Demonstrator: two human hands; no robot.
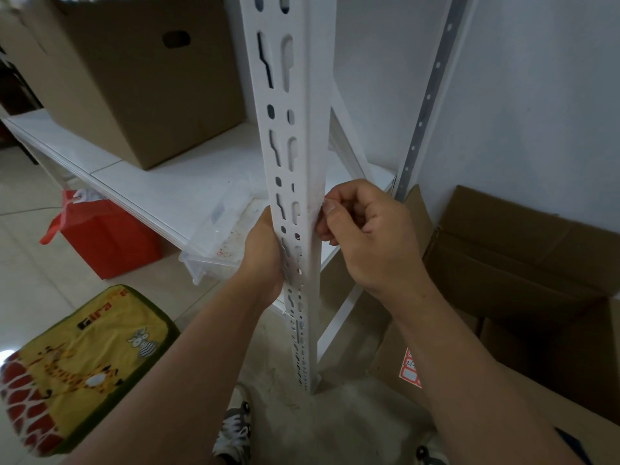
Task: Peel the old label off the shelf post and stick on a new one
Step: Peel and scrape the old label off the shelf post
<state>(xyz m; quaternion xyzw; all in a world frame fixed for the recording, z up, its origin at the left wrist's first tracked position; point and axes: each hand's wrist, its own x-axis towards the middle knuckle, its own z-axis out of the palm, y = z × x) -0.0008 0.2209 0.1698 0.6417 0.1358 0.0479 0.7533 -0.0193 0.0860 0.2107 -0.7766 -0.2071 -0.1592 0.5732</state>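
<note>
A white slotted shelf post (303, 135) runs down the middle of the head view. My left hand (263, 260) grips the post from the left at mid height. My right hand (364, 229) is curled against the post's right face, thumb and fingertips pinching a whitish scrap of the old label (320, 209) at the post's edge. A sheet of red and white labels (410, 369) lies on the flattened cardboard at the lower right, partly hidden by my right forearm.
A large cardboard box (134, 78) stands on the white shelf (174, 193). A clear plastic bag (218, 243) hangs over the shelf edge. A red box (107, 236) and a yellow giraffe cushion (77, 367) sit on the floor at left. Open cartons (523, 263) lie at right.
</note>
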